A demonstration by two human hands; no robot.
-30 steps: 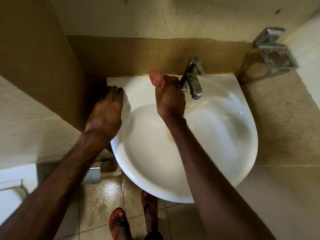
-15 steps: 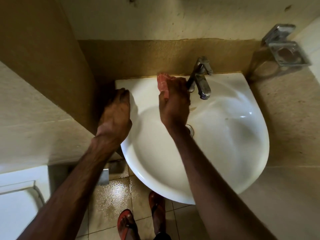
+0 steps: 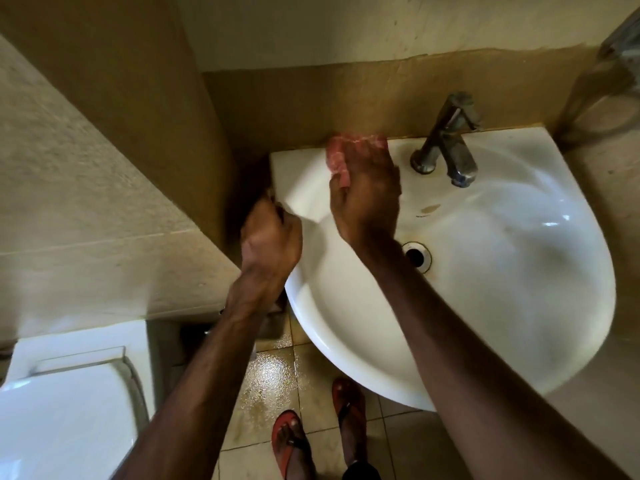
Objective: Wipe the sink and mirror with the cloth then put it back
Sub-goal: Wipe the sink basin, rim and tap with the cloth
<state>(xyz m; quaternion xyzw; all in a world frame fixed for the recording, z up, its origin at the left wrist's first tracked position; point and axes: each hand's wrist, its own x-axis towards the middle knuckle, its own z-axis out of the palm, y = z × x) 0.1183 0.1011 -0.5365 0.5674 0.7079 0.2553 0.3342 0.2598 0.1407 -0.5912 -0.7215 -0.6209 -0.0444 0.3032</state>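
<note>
A white corner sink (image 3: 519, 306) fills the middle and right of the view. My right hand (image 3: 367, 199) presses a pink-red cloth (image 3: 341, 150) flat on the sink's back left ledge, beside the chrome tap (image 3: 446, 140). Most of the cloth is hidden under my fingers. My left hand (image 3: 270, 240) grips the sink's left rim, fingers curled over the edge. The drain (image 3: 417, 256) shows just right of my right wrist. No mirror is in view.
A white toilet lid (image 3: 65, 410) sits at the lower left. Beige tiled walls close in on the left and behind the sink. A metal holder (image 3: 620, 46) is on the wall at top right. My feet in red sandals (image 3: 287, 441) stand on wet floor tiles.
My right hand has slid the cloth left along the back ledge, away from the tap. My left hand has shifted down the left rim and curled around it. The view has swung left.
</note>
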